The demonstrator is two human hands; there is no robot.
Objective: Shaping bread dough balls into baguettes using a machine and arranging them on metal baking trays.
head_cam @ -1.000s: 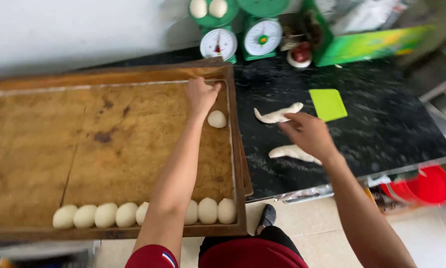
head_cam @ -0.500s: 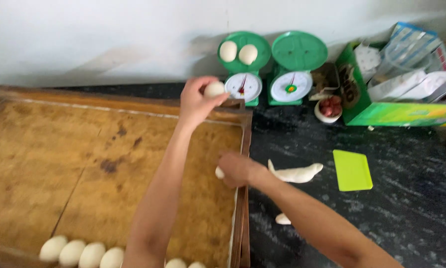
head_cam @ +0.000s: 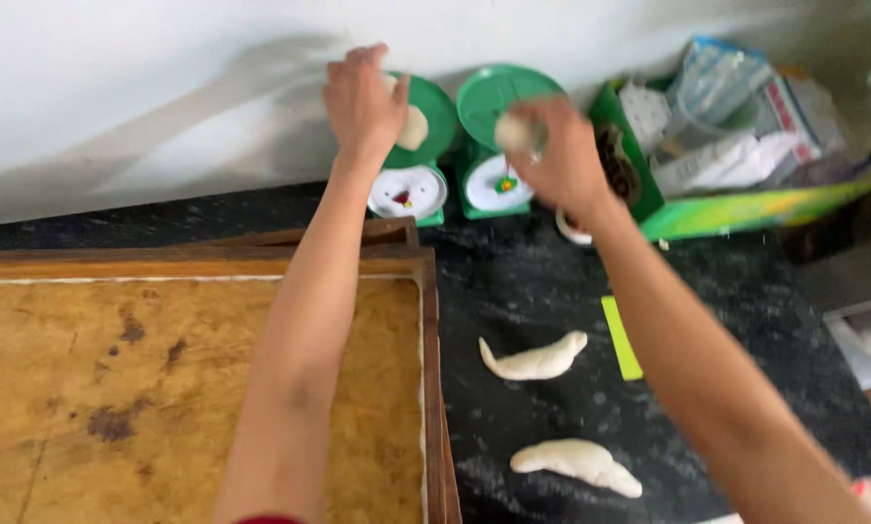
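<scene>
Your left hand (head_cam: pixel 360 92) reaches over left scale (head_cam: pixel 411 146), fingers loose, touching dough ball (head_cam: pixel 415 127) on pan. Right hand (head_cam: pixel 557 150) pinches second ball (head_cam: pixel 513 131) above right scale (head_cam: pixel 499 136). Dough looks soft, light, tacky: cup underneath, don't squeeze.

The two scales (head_cam: pixel 411 146) (head_cam: pixel 499 136) looked like smooth green plastic with a slight gloss and white dial faces. The dough pieces (head_cam: pixel 535 357) (head_cam: pixel 576 463) on the counter were soft, matt and pale, floury on the surface. The counter (head_cam: pixel 542 281) was dark speckled stone, polished but dusted with flour. The tray (head_cam: pixel 431 320) had a wooden frame, worn and brown, lined with a stained, matt tan sheet. The scraper (head_cam: pixel 622 340) appeared to be flat, yellow-green plastic.
</scene>
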